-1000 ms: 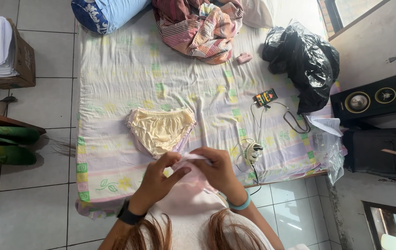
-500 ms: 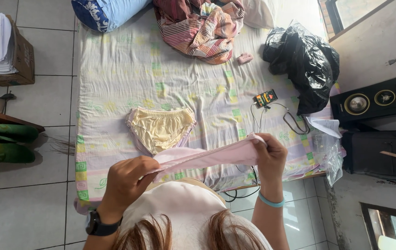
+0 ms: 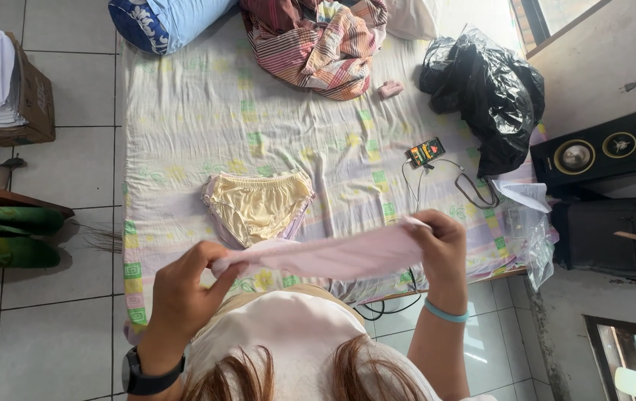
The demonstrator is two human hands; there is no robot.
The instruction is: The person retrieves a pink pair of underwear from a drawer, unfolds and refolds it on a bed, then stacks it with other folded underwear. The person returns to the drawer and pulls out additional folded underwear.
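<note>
Here, pink garment (image 3: 325,256) stretched taut, left hand (image 3: 184,286) and right hand (image 3: 440,249) pinching opposite ends, above bed (image 3: 184,119).

Two undergarments: pink (image 3: 325,256), yellow (image 3: 258,206). One speaker (image 3: 604,152). One black bag (image 3: 485,89). Pillows: perhaps two.

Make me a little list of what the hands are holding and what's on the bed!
left hand: pinches one end of the pink cloth
right hand: pinches the other end, cloth stretched between
bed sheet: pale, flowered
yellow underwear: flat on the sheet, beyond the hands
striped cloth: crumpled at the far end
black bag: at the sheet's right edge
</note>
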